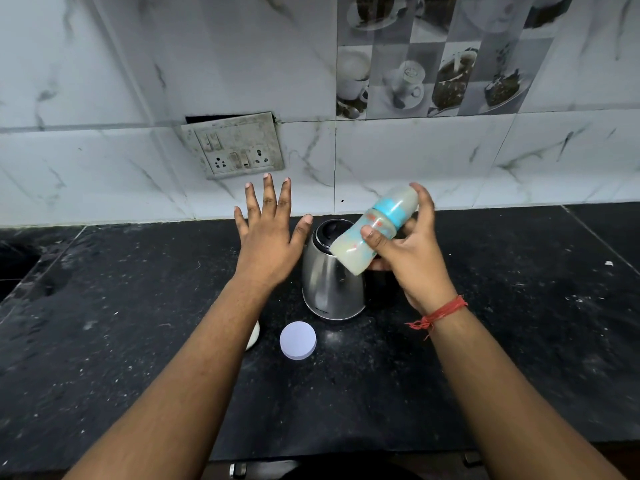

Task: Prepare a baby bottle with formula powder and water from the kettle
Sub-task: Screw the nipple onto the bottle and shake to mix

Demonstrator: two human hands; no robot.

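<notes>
My right hand (414, 251) grips a baby bottle (375, 228) with a blue collar. The bottle is tilted, cap end up to the right, and holds cloudy whitish liquid. It hangs in the air in front of a steel kettle (329, 282) with a black lid that stands on the black counter (138, 341). My left hand (268, 233) hovers left of the kettle with its fingers spread and straight, holding nothing.
A round white lid (298, 340) lies on the counter in front of the kettle. A white object (253, 336) is mostly hidden under my left forearm. A switch and socket plate (233, 145) sits on the tiled wall behind. A dark recess (14, 268) opens at far left.
</notes>
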